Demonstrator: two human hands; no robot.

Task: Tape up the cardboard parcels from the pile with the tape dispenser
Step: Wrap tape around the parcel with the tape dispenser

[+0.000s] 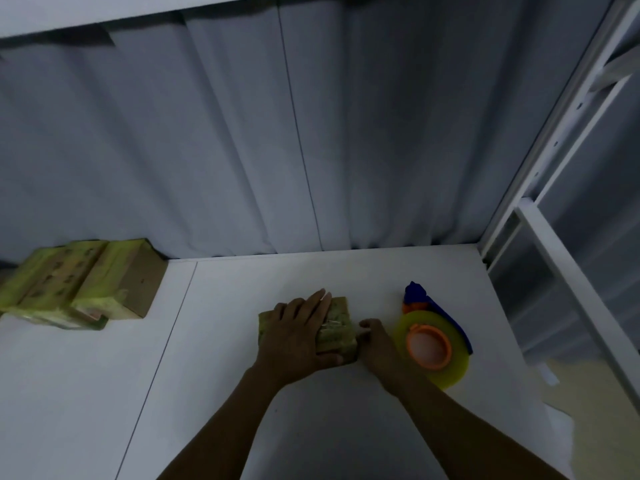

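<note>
the left hand (298,332) lies flat on top of the parcel (337,336), fingers straight and together, pointing to the far side, thumb along the near edge. it presses the parcel down and does not grip it. the right hand (375,344) sits against the parcel's right end with its fingers curled. whether it pinches a tape end or only rubs it down, i cannot tell. the parcel lies on the table (242,393) near the middle, with glossy tape showing across its top.

the step in hand looks like smoothing and sealing the tape on this parcel. to do it well, the left palm should hold the parcel flat so it cannot slide on the smooth table, while the right fingers run the tape firmly over the right edge and down the end face, pushing out wrinkles and air. any loose tail should be pressed flush before letting go, or it may lift.

the dispenser (429,346) lies on its side just right of the right hand, the yellow roll near and the blue handle far, close enough to pick up for another strip. the pile (79,282) of parcels sits well apart at the far left of the table, against the grey curtain (242,150). a white frame (554,237) stands along the right side.
</note>
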